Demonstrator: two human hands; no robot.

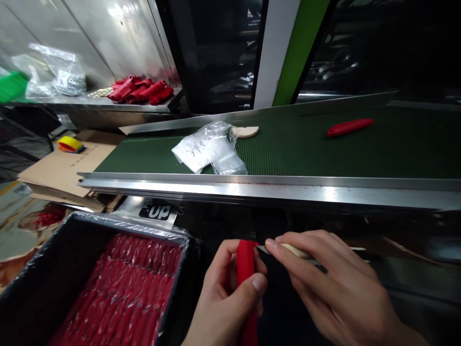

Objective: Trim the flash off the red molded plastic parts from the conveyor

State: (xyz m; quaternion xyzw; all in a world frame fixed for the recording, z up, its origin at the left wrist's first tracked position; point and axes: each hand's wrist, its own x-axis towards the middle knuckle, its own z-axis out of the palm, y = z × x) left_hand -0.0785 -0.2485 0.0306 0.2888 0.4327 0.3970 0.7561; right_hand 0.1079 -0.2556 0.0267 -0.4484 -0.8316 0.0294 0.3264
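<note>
Near the bottom centre, my left hand [230, 293] is closed around a red plastic piece [246, 262] held upright. My right hand [331, 283] pinches a knife with a pale handle [295, 250]. The knife's blade tip touches the right side of the red piece near its top end. The lower part of the piece is partly hidden behind my left thumb.
A green conveyor belt [288, 149] with a metal edge crosses ahead, bearing plastic bags [212, 149], a pale half-round piece [246, 131] and another red piece [350, 127]. A lined bin [180, 240] of wrapped red pieces stands left. Red parts [140, 90] lie on a shelf.
</note>
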